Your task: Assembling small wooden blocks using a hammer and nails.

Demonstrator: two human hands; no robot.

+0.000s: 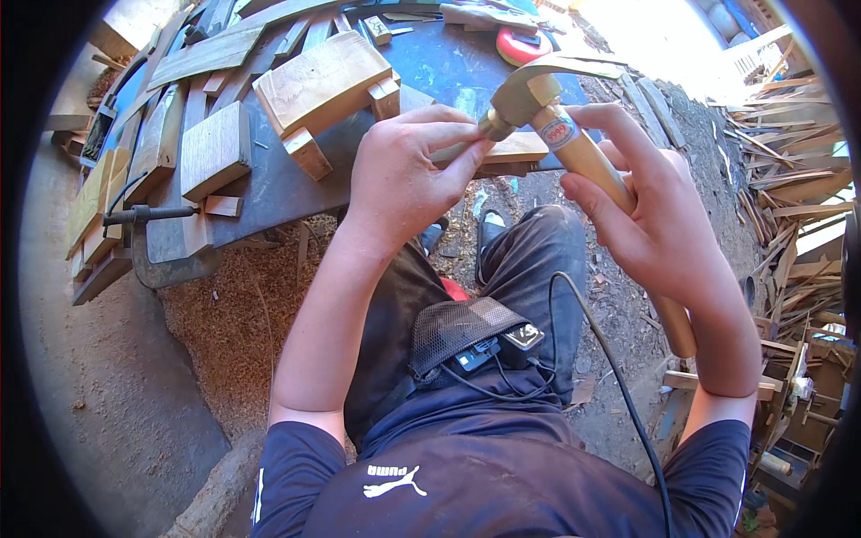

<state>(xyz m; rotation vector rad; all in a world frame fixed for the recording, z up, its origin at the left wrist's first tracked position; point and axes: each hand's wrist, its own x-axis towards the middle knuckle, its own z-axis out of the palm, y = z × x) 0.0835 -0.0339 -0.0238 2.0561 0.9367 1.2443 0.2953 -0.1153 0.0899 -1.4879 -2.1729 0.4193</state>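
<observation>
My right hand point(644, 193) is closed round the wooden handle of a claw hammer point(603, 175). The hammer's metal head point(518, 99) is at the fingertips of my left hand point(404, 175). These fingers are pinched over a pale wooden piece point(511, 149) near the bench edge; whatever small thing they hold is hidden. A wooden block point(318, 76) resting on shorter pieces lies just to the left, on the dark bench top point(448, 67).
Planks point(206, 63), blocks point(213, 152) and a black clamp point(148, 213) crowd the bench's left side. A red round object point(511, 47) lies at the back. Scrap wood point(789, 179) is piled on the right; sawdust point(238, 332) covers ground below.
</observation>
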